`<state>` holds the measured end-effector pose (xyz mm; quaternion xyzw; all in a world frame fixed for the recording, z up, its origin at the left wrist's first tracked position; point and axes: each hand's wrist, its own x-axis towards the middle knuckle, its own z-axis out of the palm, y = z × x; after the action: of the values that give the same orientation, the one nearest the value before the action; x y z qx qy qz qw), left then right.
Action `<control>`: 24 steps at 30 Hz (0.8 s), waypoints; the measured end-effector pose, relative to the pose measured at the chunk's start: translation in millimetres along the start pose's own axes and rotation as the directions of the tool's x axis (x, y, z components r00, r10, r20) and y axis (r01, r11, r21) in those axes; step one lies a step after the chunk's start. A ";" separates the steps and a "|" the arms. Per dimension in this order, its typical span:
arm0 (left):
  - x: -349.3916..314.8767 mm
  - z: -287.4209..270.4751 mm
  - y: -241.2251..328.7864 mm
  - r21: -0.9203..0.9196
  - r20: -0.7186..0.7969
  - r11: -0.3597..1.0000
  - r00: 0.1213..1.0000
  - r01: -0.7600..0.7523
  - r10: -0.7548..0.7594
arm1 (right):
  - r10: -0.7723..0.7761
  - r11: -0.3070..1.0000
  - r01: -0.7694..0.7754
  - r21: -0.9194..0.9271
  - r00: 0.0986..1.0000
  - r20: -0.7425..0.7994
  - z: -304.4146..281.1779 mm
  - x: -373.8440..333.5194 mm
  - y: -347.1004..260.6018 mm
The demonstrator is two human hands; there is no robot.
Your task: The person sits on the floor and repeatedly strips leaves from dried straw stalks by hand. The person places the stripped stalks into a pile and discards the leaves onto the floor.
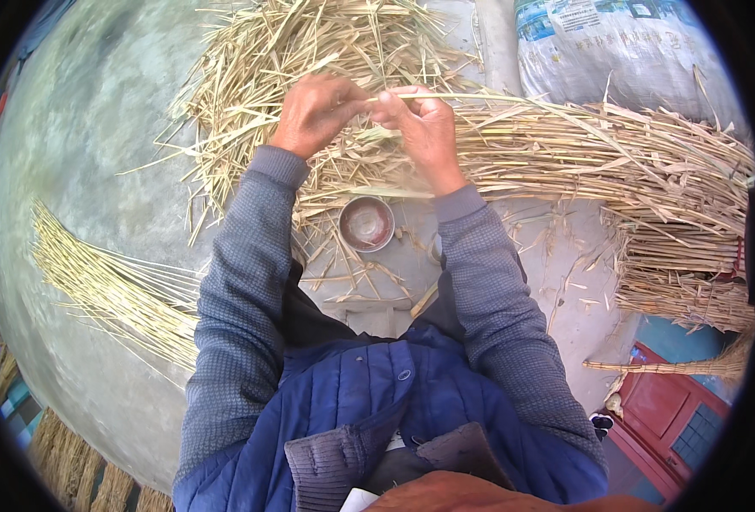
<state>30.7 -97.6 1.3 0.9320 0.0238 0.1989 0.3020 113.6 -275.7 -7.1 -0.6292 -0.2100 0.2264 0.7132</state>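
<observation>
Both my hands are raised over a heap of dry straw-coloured leaves and husks (pixel 253 72) and grip one long thin stalk (pixel 488 97). My left hand (pixel 316 115) pinches its left end with the fingers curled in. Close beside it, my right hand (pixel 424 132) holds the stalk between thumb and fingers. From there the stalk runs out to the right, above a thick bundle of unpeeled dry stalks (pixel 556 145). Below my hands, a small round reddish metal bowl (pixel 348 218) stands on the floor among scraps.
On the left lies a fan of pale, thin, bare stalks (pixel 117 282) on the concrete floor (pixel 87 145). A stuffed white woven sack (pixel 616 55) rests at the far right. A broom (pixel 676 367) and a red door panel (pixel 663 401) show at lower right.
</observation>
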 end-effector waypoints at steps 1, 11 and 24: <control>-1.6 -5.6 -8.3 -0.054 0.013 0.998 1.000 0.013 -0.012 | -0.014 0.999 0.014 0.039 1.000 0.004 -2.9 0.5 -2.5; -28.1 -54.6 -64.8 -0.222 0.208 0.888 0.910 0.402 -0.360 | -0.048 0.997 0.051 0.054 0.997 -0.062 -41.5 1.3 -29.3; -4.4 1.4 5.1 -0.413 -0.020 0.906 0.994 0.089 -0.107 | -0.078 0.997 0.078 0.015 0.997 0.005 -5.0 -4.1 -16.8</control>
<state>26.8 -103.3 1.6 0.8406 0.0348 0.2039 0.5006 114.2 -283.9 8.9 -0.6146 -0.2350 0.2016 0.7256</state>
